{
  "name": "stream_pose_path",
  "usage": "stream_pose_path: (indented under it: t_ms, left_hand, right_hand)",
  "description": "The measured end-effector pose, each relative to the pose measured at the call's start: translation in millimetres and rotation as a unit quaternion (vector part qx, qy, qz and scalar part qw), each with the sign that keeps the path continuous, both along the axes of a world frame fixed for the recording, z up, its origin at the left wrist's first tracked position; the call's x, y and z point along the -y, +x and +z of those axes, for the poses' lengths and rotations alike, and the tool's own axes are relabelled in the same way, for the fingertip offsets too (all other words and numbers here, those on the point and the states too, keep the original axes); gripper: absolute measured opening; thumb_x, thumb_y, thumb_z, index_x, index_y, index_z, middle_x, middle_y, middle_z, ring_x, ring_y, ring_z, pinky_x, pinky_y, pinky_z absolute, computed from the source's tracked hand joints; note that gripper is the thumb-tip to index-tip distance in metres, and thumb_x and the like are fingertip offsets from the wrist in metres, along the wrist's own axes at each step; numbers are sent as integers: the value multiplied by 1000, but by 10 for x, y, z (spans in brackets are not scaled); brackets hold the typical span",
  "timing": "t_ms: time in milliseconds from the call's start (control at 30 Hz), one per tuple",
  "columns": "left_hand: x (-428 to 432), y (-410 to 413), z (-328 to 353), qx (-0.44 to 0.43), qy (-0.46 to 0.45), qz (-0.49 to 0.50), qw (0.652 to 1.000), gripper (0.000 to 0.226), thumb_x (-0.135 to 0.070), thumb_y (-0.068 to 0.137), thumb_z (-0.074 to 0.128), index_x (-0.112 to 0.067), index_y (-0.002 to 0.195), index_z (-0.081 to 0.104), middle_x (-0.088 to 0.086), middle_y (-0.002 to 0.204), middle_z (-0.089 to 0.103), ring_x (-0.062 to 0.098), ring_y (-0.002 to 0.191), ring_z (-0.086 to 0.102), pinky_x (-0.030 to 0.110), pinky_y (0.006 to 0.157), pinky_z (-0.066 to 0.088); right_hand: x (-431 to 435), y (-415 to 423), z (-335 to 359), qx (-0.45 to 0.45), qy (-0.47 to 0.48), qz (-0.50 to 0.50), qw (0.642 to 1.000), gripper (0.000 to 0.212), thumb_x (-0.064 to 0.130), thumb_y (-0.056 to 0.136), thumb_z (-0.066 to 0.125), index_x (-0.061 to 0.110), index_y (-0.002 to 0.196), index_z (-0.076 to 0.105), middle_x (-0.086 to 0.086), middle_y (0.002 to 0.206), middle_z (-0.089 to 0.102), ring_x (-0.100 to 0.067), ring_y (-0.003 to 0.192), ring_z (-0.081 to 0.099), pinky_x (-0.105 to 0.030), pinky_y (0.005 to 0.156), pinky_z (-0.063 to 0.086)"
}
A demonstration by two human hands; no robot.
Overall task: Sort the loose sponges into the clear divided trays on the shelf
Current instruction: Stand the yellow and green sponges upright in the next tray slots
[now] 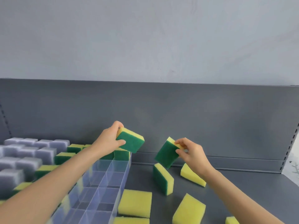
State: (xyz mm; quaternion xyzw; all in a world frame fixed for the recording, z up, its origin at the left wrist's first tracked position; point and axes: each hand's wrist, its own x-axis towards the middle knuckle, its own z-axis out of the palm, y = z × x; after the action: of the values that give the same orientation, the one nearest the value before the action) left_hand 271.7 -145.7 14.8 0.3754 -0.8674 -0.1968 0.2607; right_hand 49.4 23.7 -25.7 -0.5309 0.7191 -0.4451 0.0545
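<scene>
Both our hands hold sponges above the shelf.
Left hand [108,140] grips one sponge [131,142] over the clear tray [120,188]; right hand [191,152] pinches another sponge [166,153].

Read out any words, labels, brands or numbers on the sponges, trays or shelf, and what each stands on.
None: no words, labels, brands or numbers are readable.
Left sponge, gripped by the left hand, and right sponge, pinched by the right hand: plain, no print.
Clear divided tray and shelf back panel: no label shows.
Pale surface at the right edge: small dark drawn marks, not letters.
</scene>
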Motion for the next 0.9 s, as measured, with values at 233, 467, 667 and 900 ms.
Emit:
stream_pose_path:
  t_ms: [233,467,667,900]
  left_hand:
    - [404,683,28,25,7,7,1000,29,-7,89,56,-24,110,47,1,103,61,20,95,59,40,85,50]
    - [701,844,-96,88,11,-49,995,40,-7,89,56,-28,122,50,-4,120,55,16,108,52,34,94,45]
    - [851,760,-257,165,26,-90,982,46,-10,92,51,-31,132,46,-4,136,46,16,123,43,34,105,36]
    - [926,700,-337,211,46,-97,972,50,-11,94,51,-29,139,41,-2,148,37,18,135,36,36,113,31]
  right_hand:
    - [590,593,52,5,-10,50,999,25,2,90,51,26,97,54,-5,100,62,-22,90,59,-27,82,48]
    - [1026,1004,14,-6,9,64,998,25,0,91,49,19,103,57,-3,103,59,-22,92,57,-26,83,48]
    - [1144,1109,-115,-32,77,63,994,25,0,92,46,14,110,57,-4,109,60,-22,96,56,-20,83,43]
    - [1202,1091,-205,-84,133,75,985,27,1,93,43,12,114,57,-6,118,59,-15,94,51,-17,82,40]
